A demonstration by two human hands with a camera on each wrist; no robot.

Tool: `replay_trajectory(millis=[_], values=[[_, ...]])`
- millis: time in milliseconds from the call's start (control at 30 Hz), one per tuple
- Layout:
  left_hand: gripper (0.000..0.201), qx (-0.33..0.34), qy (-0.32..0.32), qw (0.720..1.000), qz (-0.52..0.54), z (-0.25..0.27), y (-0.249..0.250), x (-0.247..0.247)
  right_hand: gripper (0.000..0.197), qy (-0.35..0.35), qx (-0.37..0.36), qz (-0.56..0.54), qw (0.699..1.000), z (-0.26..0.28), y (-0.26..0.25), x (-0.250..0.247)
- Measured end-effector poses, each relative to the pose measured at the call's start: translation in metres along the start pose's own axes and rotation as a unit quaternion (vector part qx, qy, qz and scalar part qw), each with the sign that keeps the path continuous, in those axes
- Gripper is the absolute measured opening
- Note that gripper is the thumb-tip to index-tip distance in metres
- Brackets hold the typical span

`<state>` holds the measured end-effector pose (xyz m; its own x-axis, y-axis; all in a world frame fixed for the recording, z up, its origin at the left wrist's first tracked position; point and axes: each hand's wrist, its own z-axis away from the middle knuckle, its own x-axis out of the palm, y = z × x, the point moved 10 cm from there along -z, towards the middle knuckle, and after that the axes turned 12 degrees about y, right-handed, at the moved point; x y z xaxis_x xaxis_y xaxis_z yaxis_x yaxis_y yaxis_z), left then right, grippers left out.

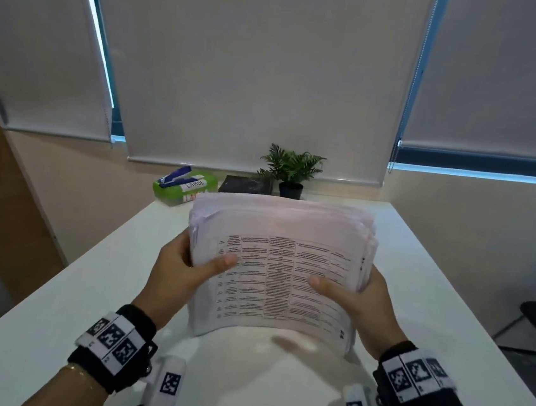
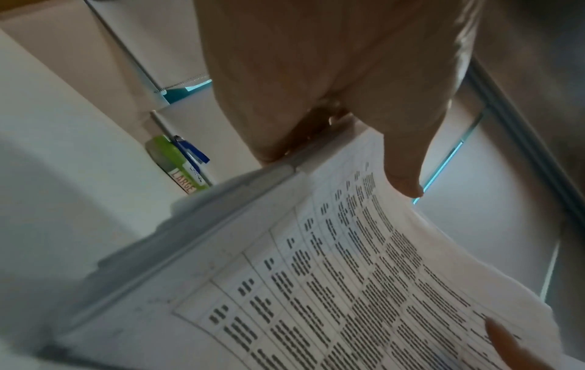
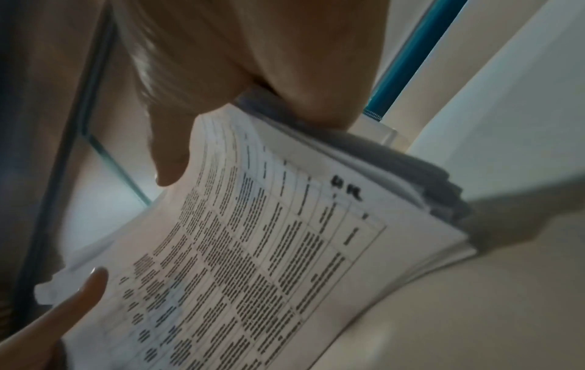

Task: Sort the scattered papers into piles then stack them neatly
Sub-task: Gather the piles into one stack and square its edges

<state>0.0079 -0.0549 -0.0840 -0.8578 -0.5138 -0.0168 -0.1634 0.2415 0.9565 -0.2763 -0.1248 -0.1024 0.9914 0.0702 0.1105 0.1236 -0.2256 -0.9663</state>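
Head view, left hand [image 1: 183, 268] and right hand [image 1: 354, 298] gripping paper stack [image 1: 277, 270] — potted plant [image 1: 291, 169] (unseen from wrists)

The stack of papers [image 1: 277, 270] is thin matt white paper with black printed tables. The table [image 1: 50, 312] has a smooth white top with a light sheen. The wrist bands [image 1: 119, 346] look like black cloth. The roller blinds [image 1: 257, 69] are matt grey fabric.
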Motion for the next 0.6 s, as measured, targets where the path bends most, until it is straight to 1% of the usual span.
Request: replay_trajectory(millis=[100, 233, 267, 367, 433, 500, 600], values=[[0.047, -0.001, 0.0, 1.0, 0.022, 0.002, 0.004, 0.007, 0.049, 0.002, -0.026, -0.001, 1.0, 0.0, -0.005, 0.006], [0.037, 0.017, 0.035, 0.997, 0.069, 0.001, 0.019, 0.005, 0.046, 0.011, -0.06, -0.016, 0.998, -0.004, -0.024, 0.003], [0.039, 0.021, 0.04, 0.997, 0.069, -0.001, 0.021, 0.002, 0.047, 0.006, -0.064, -0.018, 0.998, -0.006, -0.025, -0.001], [0.058, 0.038, 0.047, 0.998, 0.023, -0.002, 0.022, -0.008, 0.056, 0.0, -0.066, -0.009, 0.998, -0.009, -0.024, -0.009], [0.061, 0.04, 0.051, 0.998, -0.001, -0.001, 0.019, -0.006, 0.057, 0.006, -0.065, -0.002, 0.998, -0.009, -0.02, -0.008], [0.056, 0.043, 0.063, 0.997, 0.007, 0.001, 0.021, -0.002, 0.051, 0.035, -0.075, -0.007, 0.997, -0.01, -0.02, -0.007], [0.048, 0.056, 0.102, 0.992, 0.052, 0.001, 0.034, -0.005, 0.042, 0.088, -0.11, -0.022, 0.99, -0.011, -0.034, -0.013]])
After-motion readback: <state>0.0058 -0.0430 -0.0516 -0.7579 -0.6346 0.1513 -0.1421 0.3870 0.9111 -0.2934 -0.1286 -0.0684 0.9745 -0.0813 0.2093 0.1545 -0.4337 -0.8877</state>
